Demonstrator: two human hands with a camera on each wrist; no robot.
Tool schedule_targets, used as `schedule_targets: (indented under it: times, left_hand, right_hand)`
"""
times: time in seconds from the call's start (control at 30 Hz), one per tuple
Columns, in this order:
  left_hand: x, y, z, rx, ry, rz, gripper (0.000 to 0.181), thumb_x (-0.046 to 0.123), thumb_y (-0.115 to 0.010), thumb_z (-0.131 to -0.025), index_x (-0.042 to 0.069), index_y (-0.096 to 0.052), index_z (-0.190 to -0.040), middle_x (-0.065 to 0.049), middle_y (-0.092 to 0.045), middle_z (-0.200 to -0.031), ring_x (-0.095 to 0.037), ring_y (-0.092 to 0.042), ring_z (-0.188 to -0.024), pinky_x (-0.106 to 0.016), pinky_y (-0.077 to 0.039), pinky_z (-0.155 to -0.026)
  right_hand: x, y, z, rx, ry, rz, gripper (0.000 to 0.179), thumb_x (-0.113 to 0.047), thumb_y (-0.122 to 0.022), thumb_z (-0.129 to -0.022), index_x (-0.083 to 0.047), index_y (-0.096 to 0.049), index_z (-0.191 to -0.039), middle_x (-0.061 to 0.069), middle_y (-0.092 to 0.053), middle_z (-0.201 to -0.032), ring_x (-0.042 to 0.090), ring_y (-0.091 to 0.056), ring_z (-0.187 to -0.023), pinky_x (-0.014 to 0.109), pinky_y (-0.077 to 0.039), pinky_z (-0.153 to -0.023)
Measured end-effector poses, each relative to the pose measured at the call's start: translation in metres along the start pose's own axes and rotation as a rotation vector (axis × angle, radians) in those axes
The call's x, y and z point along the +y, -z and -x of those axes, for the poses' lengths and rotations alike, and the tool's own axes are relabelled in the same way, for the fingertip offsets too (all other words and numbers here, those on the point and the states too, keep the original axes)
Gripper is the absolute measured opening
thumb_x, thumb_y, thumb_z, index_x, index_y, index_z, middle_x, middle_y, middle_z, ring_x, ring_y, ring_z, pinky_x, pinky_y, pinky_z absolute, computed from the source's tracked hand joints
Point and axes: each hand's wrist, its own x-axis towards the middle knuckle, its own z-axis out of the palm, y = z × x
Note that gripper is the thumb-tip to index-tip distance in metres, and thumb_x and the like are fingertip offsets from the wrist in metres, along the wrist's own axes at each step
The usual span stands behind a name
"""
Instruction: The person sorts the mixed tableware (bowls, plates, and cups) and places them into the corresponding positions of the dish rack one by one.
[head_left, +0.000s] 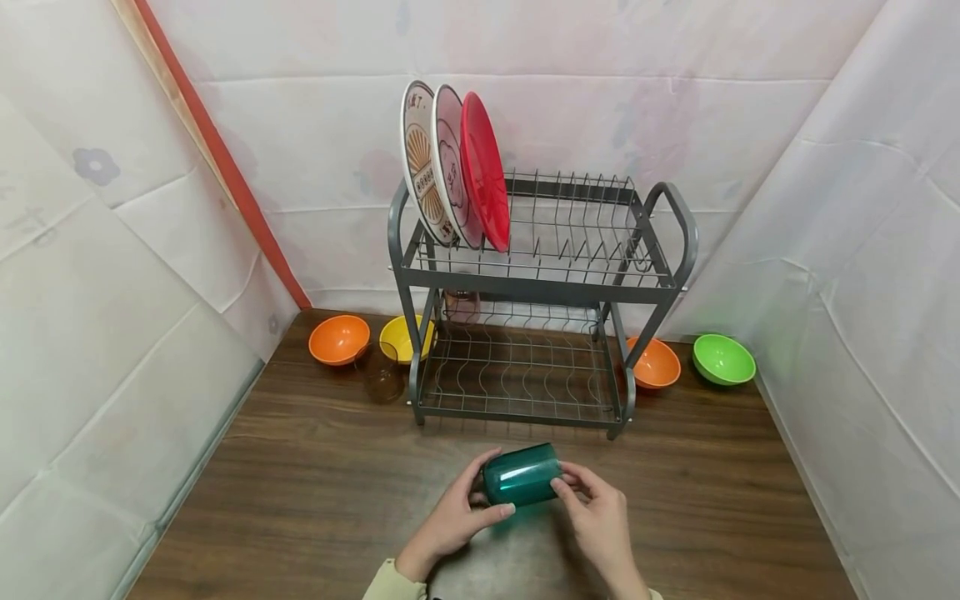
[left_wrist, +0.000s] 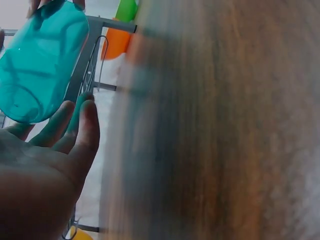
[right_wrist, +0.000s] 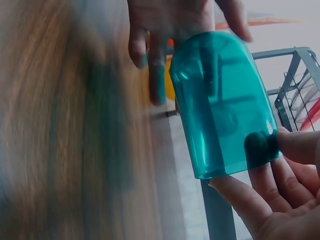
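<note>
A clear teal cup (head_left: pixel 522 475) lies tilted on its side in the air over the table, in front of the rack. My right hand (head_left: pixel 600 517) pinches it at the rim, with the thumb (right_wrist: pixel 300 146) on the outer wall and the fingers at the mouth end. Around the cup's base end is my left hand (head_left: pixel 456 515), its fingers spread and nearly straight. In the right wrist view the left thumb (right_wrist: pixel 235 17) stands apart from the cup's wall. In the left wrist view the left fingers (left_wrist: pixel 86 125) reach up just beside the base.
Behind the cup stands a two-tier dark dish rack (head_left: pixel 536 292). Two patterned plates (head_left: pixel 425 167) and a red plate (head_left: pixel 485 171) stand upright in its upper left. A brown glass (head_left: pixel 384 382), orange bowl (head_left: pixel 339 340) and yellow bowl (head_left: pixel 401 337) are left; another orange bowl (head_left: pixel 657 365) and green bowl (head_left: pixel 723 360) right.
</note>
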Motion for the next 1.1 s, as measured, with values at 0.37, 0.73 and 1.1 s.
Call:
schedule_targets:
  times: [0.37,0.73,1.1]
  left_hand:
    - [0.004,0.005,0.001,0.107,-0.045,-0.077,0.067,0.025,-0.082,-0.085,0.016,-0.050,-0.144,-0.004,-0.053,-0.130,-0.024,-0.054,-0.109,-0.035,-0.050,-0.085]
    - [0.008,0.008,0.003,0.195,-0.083,-0.063,0.067,0.020,-0.083,-0.083,0.026,-0.051,-0.141,0.001,-0.052,-0.135,-0.021,-0.051,-0.113,-0.033,-0.049,-0.088]
    - [0.027,0.006,0.002,0.232,-0.111,-0.099,0.069,0.009,-0.080,-0.083,0.014,-0.048,-0.144,-0.007,-0.053,-0.132,-0.019,-0.056,-0.106,-0.037,-0.051,-0.085]
  right_hand:
    - [-0.001,-0.007,0.002,-0.033,-0.003,-0.025,0.022,-0.005,-0.075,-0.088,-0.006,-0.072,-0.109,-0.001,-0.071,-0.088,0.012,-0.068,-0.079,0.025,-0.055,-0.066]
    - [0.008,-0.011,0.005,-0.134,0.034,-0.054,0.036,0.001,-0.073,-0.088,-0.013,-0.070,-0.121,0.003,-0.066,-0.095,0.011,-0.069,-0.081,0.030,-0.057,-0.070]
    - [0.012,-0.016,0.005,-0.239,-0.026,-0.001,0.047,-0.003,-0.073,-0.089,-0.012,-0.060,-0.134,-0.004,-0.069,-0.087,0.010,-0.068,-0.082,0.027,-0.054,-0.070]
